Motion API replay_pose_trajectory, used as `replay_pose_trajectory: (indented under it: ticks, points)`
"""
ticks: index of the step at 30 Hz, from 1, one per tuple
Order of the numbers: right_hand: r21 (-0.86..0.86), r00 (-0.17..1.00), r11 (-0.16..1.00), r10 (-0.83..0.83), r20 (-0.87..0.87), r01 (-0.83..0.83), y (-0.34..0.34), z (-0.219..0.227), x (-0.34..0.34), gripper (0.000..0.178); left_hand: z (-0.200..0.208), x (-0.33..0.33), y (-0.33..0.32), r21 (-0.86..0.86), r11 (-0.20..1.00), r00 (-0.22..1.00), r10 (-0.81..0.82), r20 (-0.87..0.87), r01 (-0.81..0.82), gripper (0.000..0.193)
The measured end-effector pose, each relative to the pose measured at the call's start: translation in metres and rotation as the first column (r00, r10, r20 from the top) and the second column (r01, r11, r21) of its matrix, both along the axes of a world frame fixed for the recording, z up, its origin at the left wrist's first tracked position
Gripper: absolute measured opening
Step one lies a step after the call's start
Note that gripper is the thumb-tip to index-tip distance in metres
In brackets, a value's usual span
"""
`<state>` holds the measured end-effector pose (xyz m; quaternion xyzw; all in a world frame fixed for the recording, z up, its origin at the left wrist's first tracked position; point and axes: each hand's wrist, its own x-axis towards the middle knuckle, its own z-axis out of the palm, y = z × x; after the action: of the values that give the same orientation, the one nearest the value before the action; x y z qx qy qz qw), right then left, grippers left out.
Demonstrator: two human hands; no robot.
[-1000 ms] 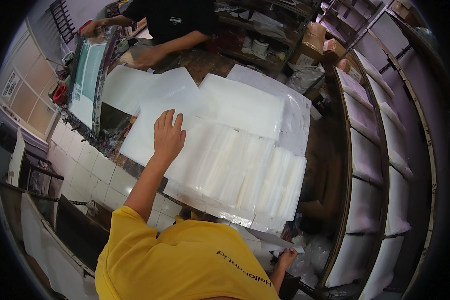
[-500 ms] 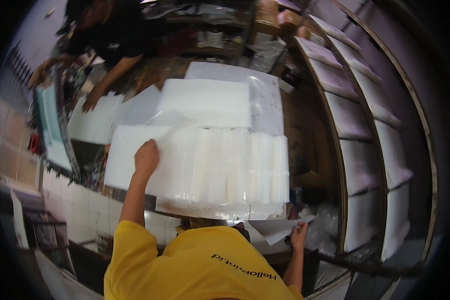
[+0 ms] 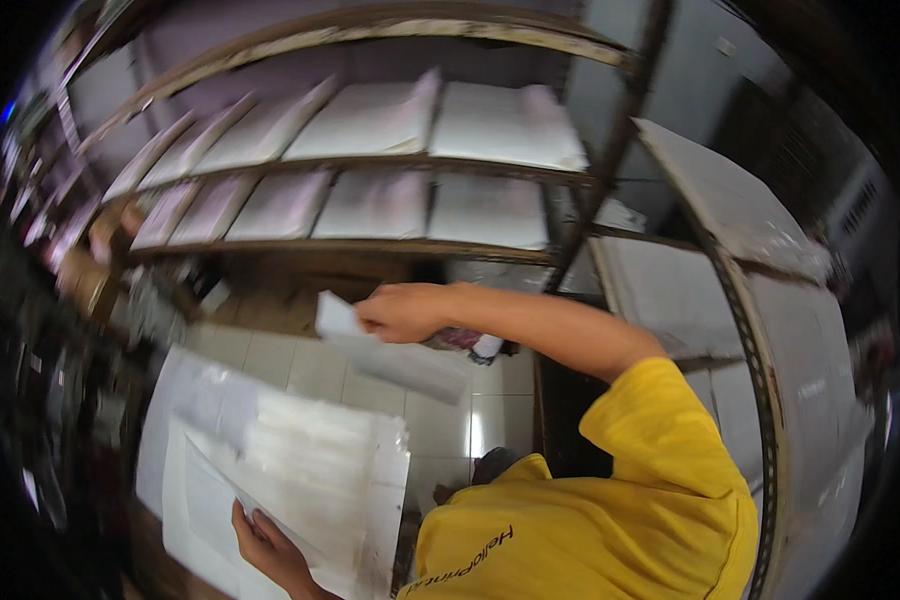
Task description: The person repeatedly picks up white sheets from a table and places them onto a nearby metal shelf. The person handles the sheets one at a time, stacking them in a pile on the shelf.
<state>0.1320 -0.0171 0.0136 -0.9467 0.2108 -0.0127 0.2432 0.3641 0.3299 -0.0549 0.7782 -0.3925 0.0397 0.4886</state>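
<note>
My right hand (image 3: 405,312) is closed on the end of a white sheet (image 3: 395,362), which hangs from it over the tiled floor, blurred by motion. My right arm is bent and reaches across in front of me. Low in the picture, my left hand (image 3: 275,555) is closed at the edge of another white sheet (image 3: 220,480), fingers curled against it. That sheet lies slightly raised over a table top covered with overlapping white sheets (image 3: 315,450). Part of the left hand's grip is hidden.
A shelf rack (image 3: 360,165) ahead carries rows of white paper stacks on two levels. To the right, another rack (image 3: 725,290) holds large white packs, some in clear plastic. Cardboard boxes (image 3: 85,280) and plastic bags (image 3: 155,310) are at the left. Floor tiles (image 3: 440,425) show beyond the table.
My view has swung to the right toward the racks. The right hand, still holding a white sheet, has come up from low beside me to mid-picture. The co-worker has left the view.
</note>
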Motion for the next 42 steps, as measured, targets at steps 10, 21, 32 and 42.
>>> replay_pose_trajectory:
  ticks: [10,21,32,42]
  points:
    - [-0.110,0.866,0.859,-0.495,0.070,0.500,-0.020,0.265,-0.205,0.026,0.067,-0.097,-0.074,0.173,0.927,0.933,-0.296,-0.205,0.332,0.039]
    - [-0.009,0.017,0.015,-0.850,0.527,1.000,0.085,0.321,-0.617,0.026,0.053,-0.139,-0.134,0.200,0.836,0.856,-0.474,-0.208,0.512,0.035]
    - [0.149,-0.633,-0.666,-0.580,0.514,0.731,0.114,0.225,-0.788,0.025,0.044,-0.181,-0.163,0.181,0.776,0.795,-0.570,-0.208,0.604,0.035]
    - [-0.055,-0.645,-0.711,-0.665,0.375,0.701,0.122,0.213,-0.796,0.014,0.022,-0.191,-0.177,0.152,0.739,0.755,-0.639,-0.149,0.656,0.035]
